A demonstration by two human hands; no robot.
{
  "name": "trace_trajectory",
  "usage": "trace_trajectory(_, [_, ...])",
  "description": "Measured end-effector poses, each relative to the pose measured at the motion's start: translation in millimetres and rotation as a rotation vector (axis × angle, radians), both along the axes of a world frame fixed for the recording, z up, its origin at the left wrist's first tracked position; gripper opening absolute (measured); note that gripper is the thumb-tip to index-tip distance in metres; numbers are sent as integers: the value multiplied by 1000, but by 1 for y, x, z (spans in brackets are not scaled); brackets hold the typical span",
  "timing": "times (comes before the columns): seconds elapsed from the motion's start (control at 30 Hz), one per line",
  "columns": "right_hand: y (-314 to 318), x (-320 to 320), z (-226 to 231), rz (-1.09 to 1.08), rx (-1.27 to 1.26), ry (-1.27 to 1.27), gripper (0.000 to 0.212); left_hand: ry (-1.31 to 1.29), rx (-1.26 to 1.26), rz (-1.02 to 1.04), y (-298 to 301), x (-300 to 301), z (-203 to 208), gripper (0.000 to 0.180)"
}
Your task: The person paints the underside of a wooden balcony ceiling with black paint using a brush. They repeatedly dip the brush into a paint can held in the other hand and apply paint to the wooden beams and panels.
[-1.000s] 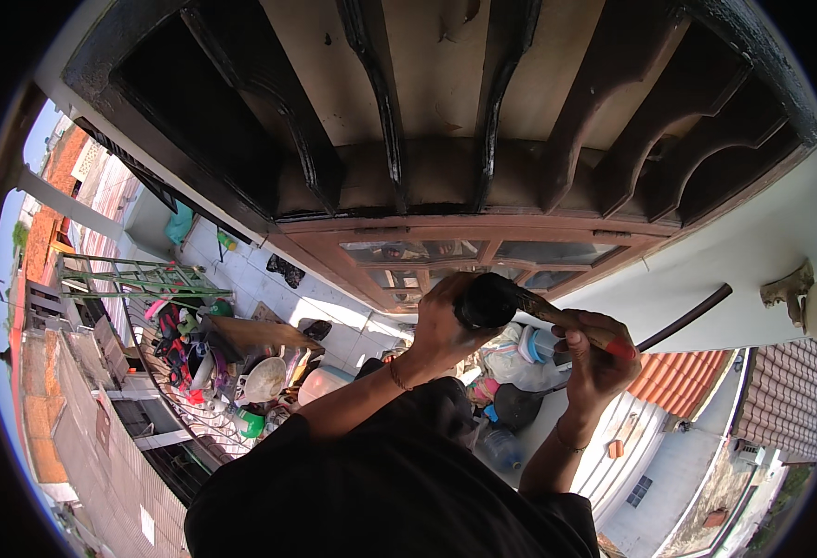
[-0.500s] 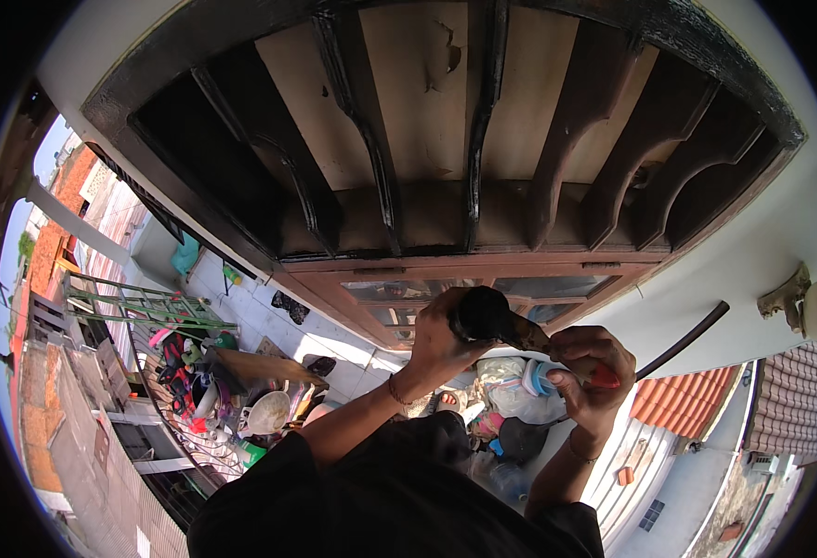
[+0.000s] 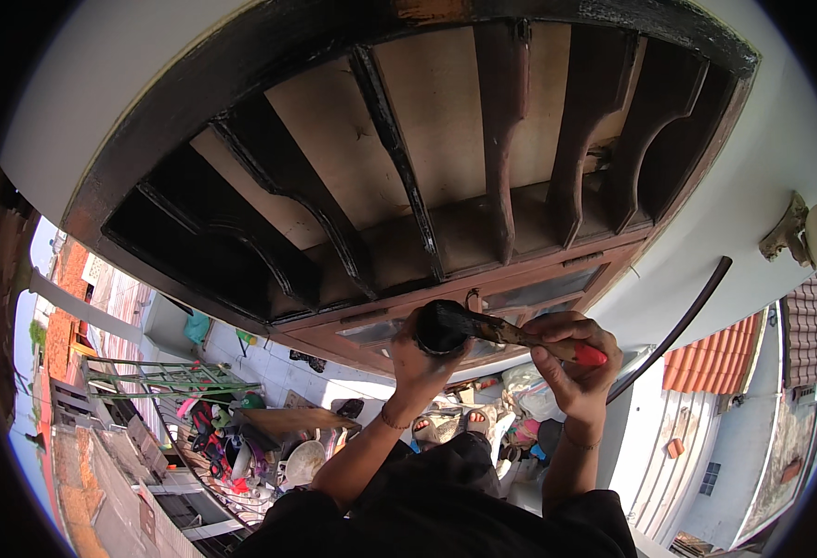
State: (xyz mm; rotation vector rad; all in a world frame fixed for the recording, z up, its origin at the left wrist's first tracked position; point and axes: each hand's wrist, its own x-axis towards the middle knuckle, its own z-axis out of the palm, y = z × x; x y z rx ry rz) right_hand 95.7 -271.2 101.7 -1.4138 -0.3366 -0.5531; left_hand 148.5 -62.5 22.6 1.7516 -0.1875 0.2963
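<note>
My left hand (image 3: 414, 368) is wrapped around a small cup of black paint (image 3: 434, 340), held up below the wooden frame. In my right hand (image 3: 578, 370) is a paintbrush (image 3: 511, 334) with a worn wooden handle and a red end. The brush lies nearly level, its black bristle end at the mouth of the cup. Overhead is a wooden vent frame (image 3: 283, 316) with several curved upright slats (image 3: 392, 139). Slats toward the left look glossy black, while a slat right of the middle (image 3: 501, 130) is brown.
Beneath the vent is a brown window frame with glass panes (image 3: 548, 293). A dark hose (image 3: 678, 325) sticks out along the white wall at right. Below left are a green metal ladder (image 3: 162, 377) and piled household items (image 3: 232, 446). Tiled roofs (image 3: 711, 358) lie beyond.
My view has shifted, so the vent sits tilted and more of the left slats shows. The brush has drawn back a little to the right, showing more of its handle and the cup's mouth.
</note>
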Motion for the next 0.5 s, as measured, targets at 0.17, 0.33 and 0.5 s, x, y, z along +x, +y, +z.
trace_trajectory(0.17, [3, 6, -4, 2, 232, 110, 19, -109, 218, -53, 7, 3, 6, 36])
trace_trajectory(0.33, [9, 37, -13, -68, 436, -22, 19, 2, 85, -50, 9, -7, 13, 34])
trace_trajectory(0.5, [34, 83, 4, -130, 550, -111, 18, -12, 30, -47, 26, -20, 7, 37])
